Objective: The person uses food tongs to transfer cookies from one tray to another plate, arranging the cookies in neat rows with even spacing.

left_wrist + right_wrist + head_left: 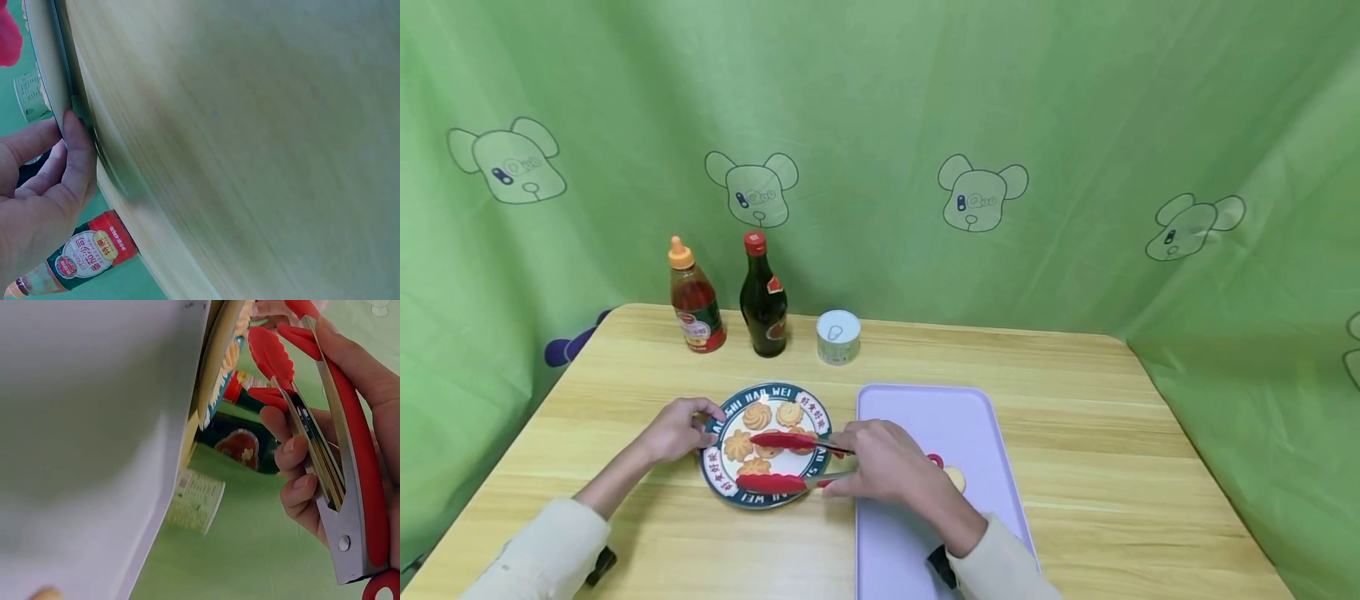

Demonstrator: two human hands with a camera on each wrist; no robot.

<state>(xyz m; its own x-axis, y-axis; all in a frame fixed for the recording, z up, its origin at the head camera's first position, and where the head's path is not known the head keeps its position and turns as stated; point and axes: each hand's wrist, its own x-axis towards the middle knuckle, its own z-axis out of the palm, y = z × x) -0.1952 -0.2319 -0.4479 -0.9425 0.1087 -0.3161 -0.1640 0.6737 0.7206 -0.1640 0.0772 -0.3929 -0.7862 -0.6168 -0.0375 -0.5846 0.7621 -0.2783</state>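
My left hand [676, 431] pinches the left rim of a round plate [772, 390] with a dark blue lettered border. In the left wrist view, thumb and fingers grip the plate's edge. Several cookies [756, 416] lie on the plate. My right hand [880, 460] holds a pair of metal tongs [365, 469] with red tips and red grips. The tong tips reach over the plate, spread apart around a cookie [767, 447]; whether they touch it I cannot tell. Another cookie [955, 477] lies on a lilac tray [925, 408], partly hidden behind my right wrist.
Along the back of the wooden table [1060, 433] stand a red sauce bottle [696, 304] with an orange cap, a dark bottle [763, 304] with a red cap, and a small can [838, 337]. A green curtain [865, 83] hangs behind. The tray is right of the plate.
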